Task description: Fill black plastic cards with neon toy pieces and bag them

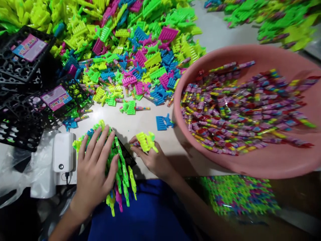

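Note:
My left hand [96, 160] lies with its fingers stretched out on top of a cluster of green, yellow and pink plastic toys [122, 164]. These toys sit over a black basket [129, 155], of which only one edge shows. To the right, my right hand [152, 157] pinches a yellow toy comb [145, 141] with a candy tube [135, 144] beside it. A blue toy comb [164, 122] lies on the table beyond. Further off, a green toy comb [129, 107] has a candy tube sticking out sideways.
A pink basin [250, 167] full of wrapped candy tubes [238, 110] stands at the right. Heaped toy combs [150, 60] cover the back. Black baskets [18, 60] labelled "Toy Candy" stack at left, near a white power bank [63, 152]. A bag of colourful pieces [240, 194] sits below the basin.

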`<state>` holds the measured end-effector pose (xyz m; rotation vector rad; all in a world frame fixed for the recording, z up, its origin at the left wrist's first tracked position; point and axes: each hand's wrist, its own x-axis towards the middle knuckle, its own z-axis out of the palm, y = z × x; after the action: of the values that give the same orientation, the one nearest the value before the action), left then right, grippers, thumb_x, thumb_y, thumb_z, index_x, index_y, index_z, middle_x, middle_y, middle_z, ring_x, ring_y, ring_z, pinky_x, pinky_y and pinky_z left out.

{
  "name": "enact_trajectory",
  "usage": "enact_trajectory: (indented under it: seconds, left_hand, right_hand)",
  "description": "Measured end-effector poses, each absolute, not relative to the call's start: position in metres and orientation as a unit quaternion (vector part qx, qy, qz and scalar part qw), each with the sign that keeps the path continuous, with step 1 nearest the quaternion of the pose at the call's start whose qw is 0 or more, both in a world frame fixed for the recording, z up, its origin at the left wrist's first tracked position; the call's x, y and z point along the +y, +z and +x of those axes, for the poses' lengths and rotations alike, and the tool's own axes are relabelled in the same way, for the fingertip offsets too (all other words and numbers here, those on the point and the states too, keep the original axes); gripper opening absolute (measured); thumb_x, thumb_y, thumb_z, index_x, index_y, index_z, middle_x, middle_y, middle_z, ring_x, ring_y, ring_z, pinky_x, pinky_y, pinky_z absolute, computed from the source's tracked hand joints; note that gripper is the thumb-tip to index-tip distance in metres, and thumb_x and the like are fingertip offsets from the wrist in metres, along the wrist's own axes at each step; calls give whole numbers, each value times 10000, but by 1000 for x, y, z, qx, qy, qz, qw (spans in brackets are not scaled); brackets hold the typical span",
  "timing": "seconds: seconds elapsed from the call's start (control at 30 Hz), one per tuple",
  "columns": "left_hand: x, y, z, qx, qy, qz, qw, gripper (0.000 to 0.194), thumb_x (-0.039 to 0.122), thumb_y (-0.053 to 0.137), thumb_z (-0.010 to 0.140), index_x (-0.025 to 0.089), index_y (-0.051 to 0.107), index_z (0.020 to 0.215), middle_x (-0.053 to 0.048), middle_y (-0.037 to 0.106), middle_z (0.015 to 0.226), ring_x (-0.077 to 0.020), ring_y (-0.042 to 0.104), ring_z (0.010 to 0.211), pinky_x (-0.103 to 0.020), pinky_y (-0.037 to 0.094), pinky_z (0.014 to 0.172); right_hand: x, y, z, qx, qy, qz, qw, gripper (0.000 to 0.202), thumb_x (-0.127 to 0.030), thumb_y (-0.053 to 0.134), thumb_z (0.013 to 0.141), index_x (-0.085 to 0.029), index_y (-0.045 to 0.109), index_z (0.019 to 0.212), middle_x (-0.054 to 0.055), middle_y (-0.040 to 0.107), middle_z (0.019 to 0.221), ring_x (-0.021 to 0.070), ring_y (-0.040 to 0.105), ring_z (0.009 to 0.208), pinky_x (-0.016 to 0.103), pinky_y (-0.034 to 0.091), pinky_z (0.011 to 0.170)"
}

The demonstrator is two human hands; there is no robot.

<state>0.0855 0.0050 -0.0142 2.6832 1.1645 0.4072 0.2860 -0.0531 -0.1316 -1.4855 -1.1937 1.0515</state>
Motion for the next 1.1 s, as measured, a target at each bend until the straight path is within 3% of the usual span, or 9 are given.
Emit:
enact_trajectory:
  seconds: [0.13, 0.33, 0.6, 0.73, 0.87, 0.97, 1.03, 1.1]
  left_hand:
    - [5, -14, 86, 390, 130, 907, 97, 582, 226, 559, 1088, 206, 456, 1660, -85, 470, 1750, -245, 364, 1678, -459, 193, 1417]
    - [4, -14, 88, 397, 131, 903, 97, 540, 225, 562, 1092, 164, 500, 1625, -110, 505, 1725, -252, 383, 1669, -460, 199, 1411]
    - [2, -14, 91, 404, 132, 898, 110, 541, 235, 573, 1087, 198, 502, 1623, -90, 516, 1718, -264, 413, 1655, -484, 209, 1411]
    - [3, -15, 91, 399, 135, 901, 107, 537, 258, 578, 1094, 228, 499, 1624, -80, 506, 1726, -259, 405, 1659, -498, 221, 1406]
    - [3, -15, 89, 393, 141, 903, 100, 518, 278, 619, 1084, 216, 540, 1592, -110, 513, 1719, -279, 406, 1659, -502, 229, 1403]
    - [4, -16, 88, 391, 148, 903, 98, 504, 307, 658, 1075, 212, 570, 1563, -119, 529, 1706, -283, 424, 1648, -492, 235, 1401]
    - [4, -16, 88, 392, 149, 903, 95, 508, 318, 663, 1076, 225, 566, 1566, -111, 531, 1705, -281, 438, 1639, -494, 239, 1401]
    - [4, -16, 87, 392, 149, 903, 91, 529, 336, 667, 1076, 239, 550, 1583, -106, 525, 1711, -284, 448, 1634, -503, 246, 1400]
  right_hand:
    - [-57, -138, 269, -515, 389, -609, 461, 137, -233, 631, 998, -248, 712, 1108, 82, 806, 1081, 273, 768, 1025, 420, 626, 972]
    - [-66, -136, 269, -610, 348, -574, 421, 304, -50, 499, 924, -225, 622, 1140, 78, 725, 998, 258, 716, 916, 363, 607, 826]
    - [-59, -122, 263, -711, 279, -570, 302, 153, -90, 500, 1015, -208, 584, 1066, 115, 681, 981, 287, 655, 903, 387, 562, 799]
    - [-58, -124, 264, -729, 258, -559, 299, 188, -76, 464, 1033, -195, 597, 1090, 121, 680, 979, 285, 648, 905, 388, 568, 802]
    - [-40, -118, 288, -712, 366, -495, 340, 270, -60, 429, 1038, -209, 616, 1164, 80, 704, 1018, 235, 670, 879, 349, 598, 798]
    - [-10, -109, 308, -675, 348, -539, 364, 301, -100, 425, 1086, -224, 638, 1259, 83, 714, 1160, 233, 710, 1007, 378, 615, 937]
    - [12, -108, 316, -642, 248, -636, 349, 397, -64, 420, 1065, -206, 630, 1370, 136, 675, 1284, 296, 680, 1192, 476, 578, 1078]
    - [28, -110, 318, -622, 181, -700, 299, 524, -2, 393, 1022, -171, 592, 1475, 182, 632, 1333, 354, 635, 1283, 531, 565, 1095]
